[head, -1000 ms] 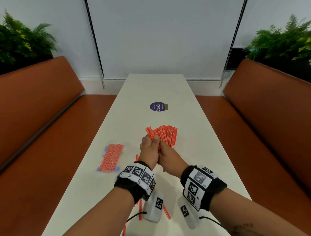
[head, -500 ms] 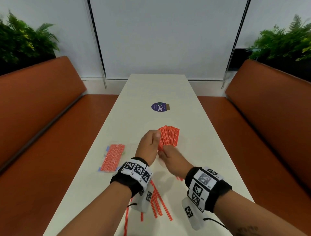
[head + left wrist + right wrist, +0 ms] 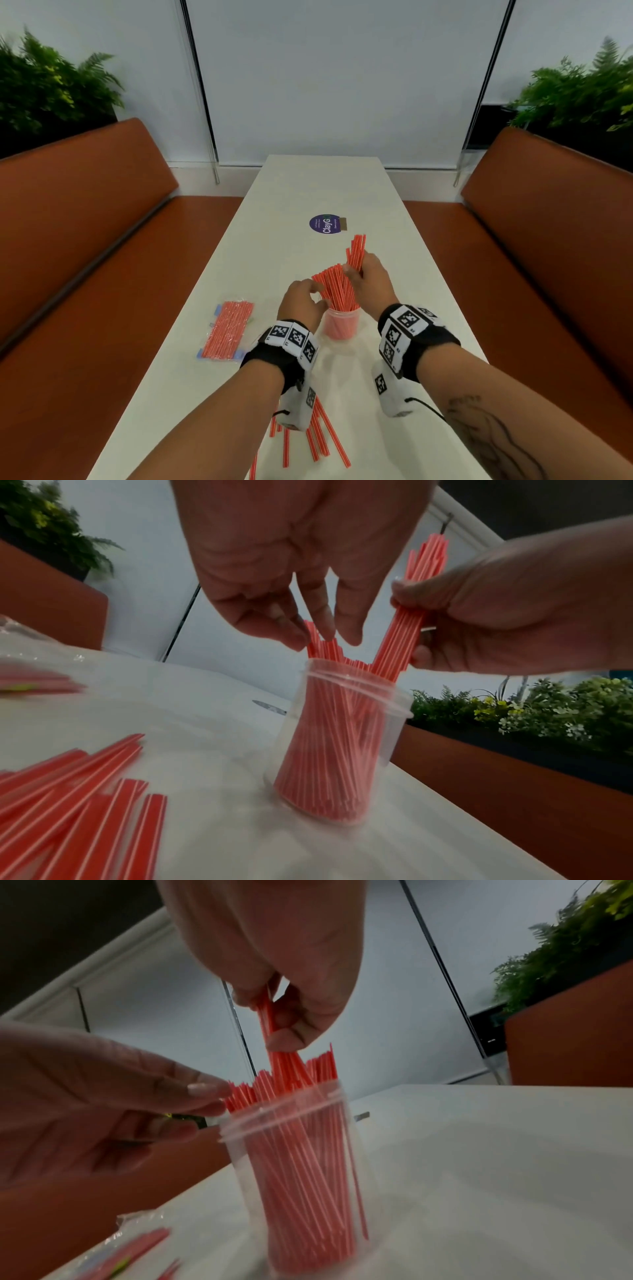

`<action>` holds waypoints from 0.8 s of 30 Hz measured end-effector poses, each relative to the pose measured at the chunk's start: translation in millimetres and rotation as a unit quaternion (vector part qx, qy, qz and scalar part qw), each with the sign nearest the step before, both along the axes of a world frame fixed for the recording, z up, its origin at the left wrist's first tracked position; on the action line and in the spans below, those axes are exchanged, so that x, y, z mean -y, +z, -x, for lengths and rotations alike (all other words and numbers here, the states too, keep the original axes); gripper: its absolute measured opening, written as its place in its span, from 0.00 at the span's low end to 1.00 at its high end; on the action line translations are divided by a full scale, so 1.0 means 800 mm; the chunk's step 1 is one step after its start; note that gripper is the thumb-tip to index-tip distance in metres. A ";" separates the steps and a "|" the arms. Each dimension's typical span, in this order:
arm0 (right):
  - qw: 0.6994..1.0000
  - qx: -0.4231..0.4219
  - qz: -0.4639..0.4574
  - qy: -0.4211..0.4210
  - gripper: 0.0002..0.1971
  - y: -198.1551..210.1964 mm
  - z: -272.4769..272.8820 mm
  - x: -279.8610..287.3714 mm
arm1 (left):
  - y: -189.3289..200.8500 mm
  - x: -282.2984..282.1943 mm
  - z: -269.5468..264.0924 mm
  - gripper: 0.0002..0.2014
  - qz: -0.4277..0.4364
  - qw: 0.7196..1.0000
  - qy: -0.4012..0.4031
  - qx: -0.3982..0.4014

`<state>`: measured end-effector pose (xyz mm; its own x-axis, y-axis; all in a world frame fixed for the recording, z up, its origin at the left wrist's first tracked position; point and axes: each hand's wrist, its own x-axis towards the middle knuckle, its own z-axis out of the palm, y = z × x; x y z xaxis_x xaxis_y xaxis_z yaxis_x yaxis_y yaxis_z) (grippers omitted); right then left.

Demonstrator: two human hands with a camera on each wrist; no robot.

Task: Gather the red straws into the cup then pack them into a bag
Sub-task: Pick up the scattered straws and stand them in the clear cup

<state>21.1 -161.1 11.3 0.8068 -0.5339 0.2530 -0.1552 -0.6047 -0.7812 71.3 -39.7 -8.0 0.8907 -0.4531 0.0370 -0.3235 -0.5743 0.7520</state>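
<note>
red straws already crowd the clear cup, which stands upright on the table between the two hands. the right hand pinches a small bunch whose lower ends reach down among the straws in the cup, while the tops stick up past the fingers. the left hand holds nothing: its fingers are loosely spread, the tips touching the tops of the straws in the cup, as if to steady or part them. from the wrist views the bunch looks only partly seated, tilted against the rest.

gathering seems well on but not finished, i judge. loose straws lie on the table near the body, under the left wrist, and they have to go into the cup too. a filled bag lies flat to the left of the cup, so one lot looks packed; the cup's lot is not bagged.

against half a second ago, the hands have parted: then they met over one bundle, the left closed against it. now the left has let go, the right alone grips a raised bunch, and the cup, hidden then, shows plainly.
</note>
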 end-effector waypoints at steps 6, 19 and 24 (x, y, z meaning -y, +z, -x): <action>0.974 -0.208 0.083 -0.026 0.15 -0.024 0.011 0.002 | -0.017 -0.006 0.001 0.10 0.003 0.999 0.009 -0.031; 0.973 0.025 0.218 -0.075 0.31 -0.034 0.019 0.004 | 0.001 0.019 0.008 0.26 -0.014 0.988 -0.042 0.149; 0.961 -0.126 0.238 0.069 0.28 -0.045 0.020 0.014 | -0.013 0.032 -0.006 0.27 -0.198 0.948 -0.146 0.203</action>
<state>4.8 -172.3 -24.9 0.9293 -0.2891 0.2297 -0.1952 -0.9127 -0.3590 75.8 -65.7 -18.4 0.6736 -0.7284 0.1255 -0.7289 -0.6265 0.2762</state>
